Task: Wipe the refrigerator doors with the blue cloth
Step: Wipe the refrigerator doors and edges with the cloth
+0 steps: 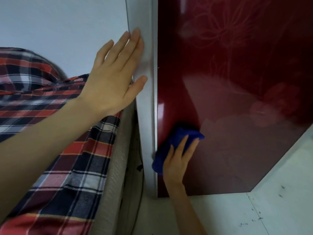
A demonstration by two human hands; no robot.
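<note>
The refrigerator door (237,99) is glossy dark red with a faint flower pattern and fills the right side of the view. My right hand (177,160) presses the folded blue cloth (177,138) flat against the door's lower left part, fingers straight over the cloth. My left hand (116,77) lies flat with spread fingers on the refrigerator's grey-white side panel (145,107), just left of the door's edge.
A bed or sofa with a red, white and navy plaid cover (50,124) stands close on the left, with a narrow dark gap (135,167) between it and the refrigerator. White tiled floor (254,214) lies below the door. A pale wall (59,22) rises behind.
</note>
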